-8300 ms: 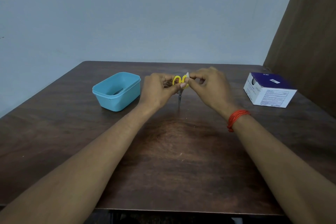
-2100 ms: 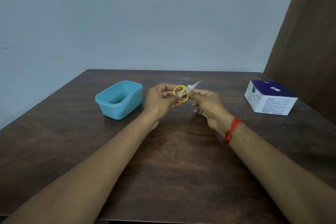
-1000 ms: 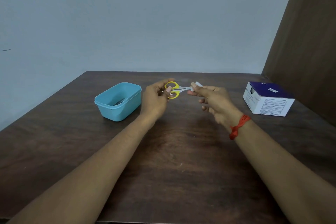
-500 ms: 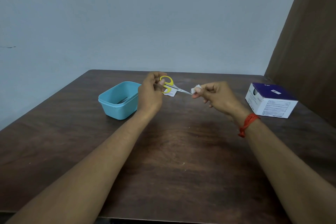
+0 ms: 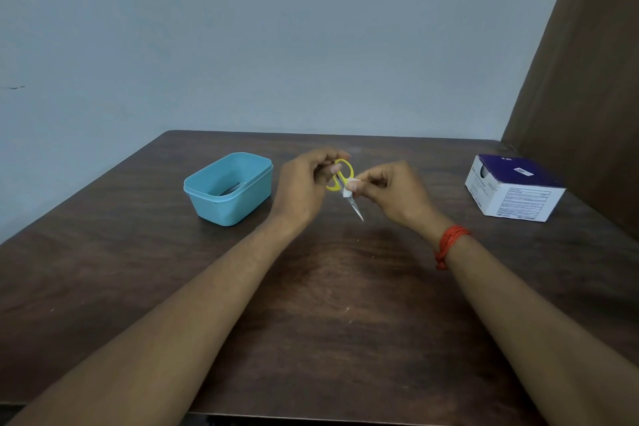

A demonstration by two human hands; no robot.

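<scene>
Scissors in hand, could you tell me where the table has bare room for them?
Bare table lies between the left forearm and right forearm toward the near edge, and between the right hand and the box. The corner in front of the tub is free too. It is tight only where the left hand holds the scissors beside the white scrap.

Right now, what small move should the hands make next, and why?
Probably the right hand slides its white pad down the yellow-handled scissors toward the tip: it pinches the pad near the pivot, the left hand holds the handles, and the blade below the pad looks bare.
</scene>
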